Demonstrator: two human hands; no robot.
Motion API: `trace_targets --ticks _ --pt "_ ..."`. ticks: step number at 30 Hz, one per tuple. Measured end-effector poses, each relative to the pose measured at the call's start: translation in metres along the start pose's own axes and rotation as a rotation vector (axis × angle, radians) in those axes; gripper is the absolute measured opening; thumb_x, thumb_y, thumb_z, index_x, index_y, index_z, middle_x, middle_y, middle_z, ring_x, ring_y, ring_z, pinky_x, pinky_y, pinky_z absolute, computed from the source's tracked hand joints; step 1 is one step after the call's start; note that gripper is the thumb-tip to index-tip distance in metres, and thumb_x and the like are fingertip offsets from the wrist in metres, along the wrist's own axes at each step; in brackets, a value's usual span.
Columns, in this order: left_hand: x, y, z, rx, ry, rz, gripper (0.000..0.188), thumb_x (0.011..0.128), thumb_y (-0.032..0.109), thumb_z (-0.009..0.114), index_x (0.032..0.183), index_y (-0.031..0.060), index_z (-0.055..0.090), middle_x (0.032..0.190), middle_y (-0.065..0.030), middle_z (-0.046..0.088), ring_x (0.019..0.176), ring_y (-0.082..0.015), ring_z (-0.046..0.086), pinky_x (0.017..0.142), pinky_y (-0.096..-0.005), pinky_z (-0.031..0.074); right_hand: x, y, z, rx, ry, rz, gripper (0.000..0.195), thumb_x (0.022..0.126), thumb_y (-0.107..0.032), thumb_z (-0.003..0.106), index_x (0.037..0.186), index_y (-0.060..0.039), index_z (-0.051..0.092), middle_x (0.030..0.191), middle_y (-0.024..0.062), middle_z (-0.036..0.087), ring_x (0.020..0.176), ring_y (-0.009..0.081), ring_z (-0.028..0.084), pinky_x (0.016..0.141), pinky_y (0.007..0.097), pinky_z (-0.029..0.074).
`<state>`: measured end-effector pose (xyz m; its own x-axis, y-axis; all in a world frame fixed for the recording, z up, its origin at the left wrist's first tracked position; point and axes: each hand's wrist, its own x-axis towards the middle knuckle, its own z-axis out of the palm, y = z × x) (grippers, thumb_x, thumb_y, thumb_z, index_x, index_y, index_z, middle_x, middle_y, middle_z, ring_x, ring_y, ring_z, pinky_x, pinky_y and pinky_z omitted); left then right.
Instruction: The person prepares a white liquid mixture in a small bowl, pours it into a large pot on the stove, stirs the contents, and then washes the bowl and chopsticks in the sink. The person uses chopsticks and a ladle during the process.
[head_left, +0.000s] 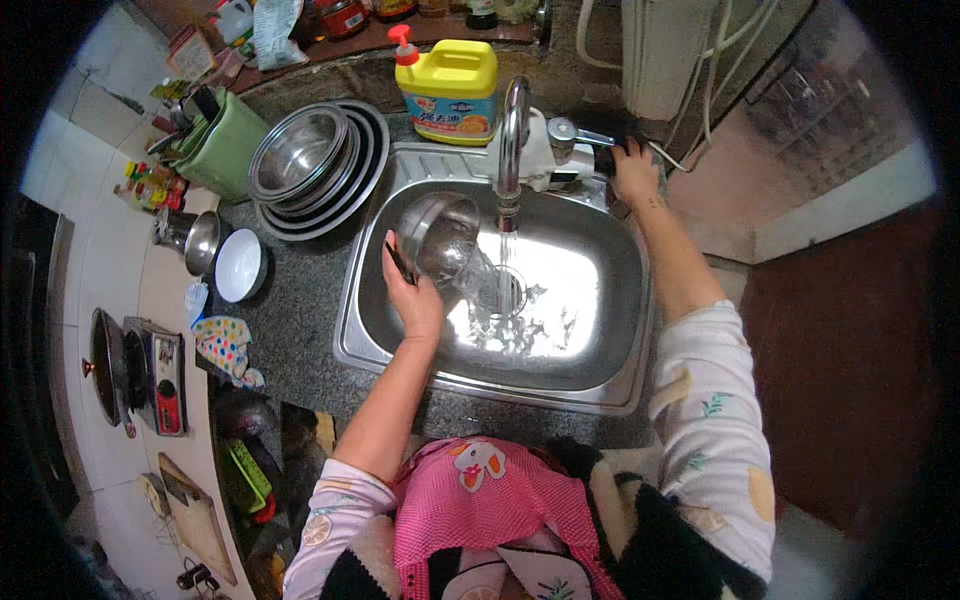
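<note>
My left hand (414, 300) grips the black handle (400, 261) of a shiny, see-through-looking pot (439, 232), tilted over the left part of the stainless steel sink (615, 300). Water spills from its rim towards the drain. A stream of water (508, 262) runs from the chrome faucet (513, 127) into the basin. My right hand (636, 176) is at the back right corner of the sink, its fingertips near the end of the faucet lever (595, 138). Whether those fingers touch the lever or the dark thing beside it, I cannot tell.
Nested steel basins (322, 172) stand left of the sink, near a white bowl (240, 266) and a dotted cloth (225, 345). A yellow detergent jug (450, 94) stands behind. White cables (709, 112) hang at right. A pan (109, 367) is far left.
</note>
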<state>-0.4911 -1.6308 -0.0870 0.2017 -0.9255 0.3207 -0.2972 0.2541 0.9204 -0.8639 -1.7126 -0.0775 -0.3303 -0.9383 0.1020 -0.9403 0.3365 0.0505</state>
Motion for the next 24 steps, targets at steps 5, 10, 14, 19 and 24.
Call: trace_targets --ticks 5,10,14,19,24 --pt "-0.018 -0.007 0.032 -0.567 -0.055 -0.925 0.052 0.085 -0.008 0.042 0.134 0.0109 0.034 0.125 -0.0158 0.048 0.108 -0.0302 0.056 0.080 -0.0420 0.054 -0.011 0.029 0.010 0.390 0.321 -0.126 0.034 0.072 -0.008 0.062 0.104 -0.0011 0.054 0.100 0.0166 0.057 0.094 0.0349 0.056 0.084 0.0374 0.046" --pt "-0.040 -0.004 0.067 -0.775 -0.152 -1.109 0.036 0.098 0.023 0.042 0.130 0.0113 0.031 0.123 -0.0194 0.045 0.101 -0.0385 0.058 0.071 -0.0579 0.056 -0.113 0.036 -0.052 1.067 0.294 0.179 0.033 0.071 -0.005 0.060 0.102 -0.0003 0.050 0.099 0.0166 0.057 0.095 0.0262 0.054 0.082 0.0339 0.043" --pt "-0.059 -0.013 0.089 -0.841 -0.249 -1.081 0.036 0.097 0.026 0.041 0.128 0.0098 0.033 0.119 -0.0180 0.049 0.098 -0.0369 0.059 0.063 -0.0571 0.057 -0.197 -0.014 -0.077 1.186 0.383 -0.097 0.036 0.068 -0.003 0.059 0.102 -0.0018 0.048 0.112 0.0155 0.054 0.104 0.0281 0.053 0.090 0.0330 0.041" --pt "-0.074 -0.022 0.093 -0.726 -0.274 -0.634 0.037 0.092 0.005 0.045 0.129 0.0079 0.041 0.114 -0.0123 0.053 0.096 -0.0202 0.057 0.080 -0.0341 0.050 -0.213 -0.083 -0.039 0.540 -0.167 -0.413 0.044 0.067 -0.003 0.062 0.109 -0.0025 0.048 0.123 0.0180 0.051 0.104 0.0374 0.053 0.090 0.0425 0.044" --pt "-0.057 0.011 0.050 -0.459 -0.237 -0.680 0.052 0.085 -0.011 0.038 0.133 0.0076 0.034 0.116 -0.0108 0.053 0.101 -0.0199 0.055 0.091 -0.0311 0.044 -0.223 -0.107 -0.024 0.629 -0.277 -0.677 0.053 0.068 -0.007 0.064 0.120 -0.0083 0.055 0.123 0.0096 0.055 0.099 0.0330 0.053 0.090 0.0385 0.044"
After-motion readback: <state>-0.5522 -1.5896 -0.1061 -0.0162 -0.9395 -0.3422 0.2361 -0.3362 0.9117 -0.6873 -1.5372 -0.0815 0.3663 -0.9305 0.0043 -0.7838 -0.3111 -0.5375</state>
